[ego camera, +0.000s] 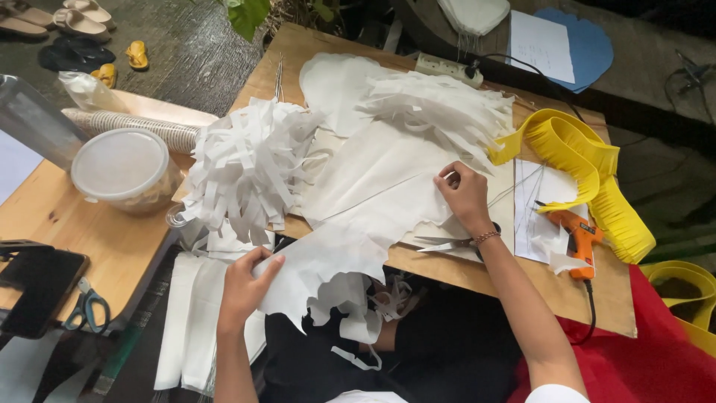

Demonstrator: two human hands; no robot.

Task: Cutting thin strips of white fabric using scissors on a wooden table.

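— What is the left hand (242, 287) doing?

— It is closed on the near edge of a large sheet of white fabric with a jagged, leaf-like cut edge (350, 216). The thumb lies on top and the fingers curl under, so the cloth is pinched between them, just over the near edge of the plywood work board (447, 272).

— And the right hand (464, 195)?

— It rests on the same white sheet further up the board, fingertips drawn together and pressing or pinching the cloth at a fold; I cannot tell whether anything else is between them. A beaded bracelet (486, 237) sits at that wrist.

— Where does the sheet lie?

— Spread across the middle of the board, its ragged lower part hanging off the near edge over the person's dark lap.

— What is around it?

— A heap of white fringed strips (250, 164) lies to the left, touching the sheet. A pair of metal scissors (447, 243) lies just under the right wrist. To the right are an orange glue gun (580, 237) and a long yellow fringed band (589, 172). On the wooden side table (82, 231) at the left stand a round plastic tub with a lid (123, 168) and small blue-handled scissors (88, 307).
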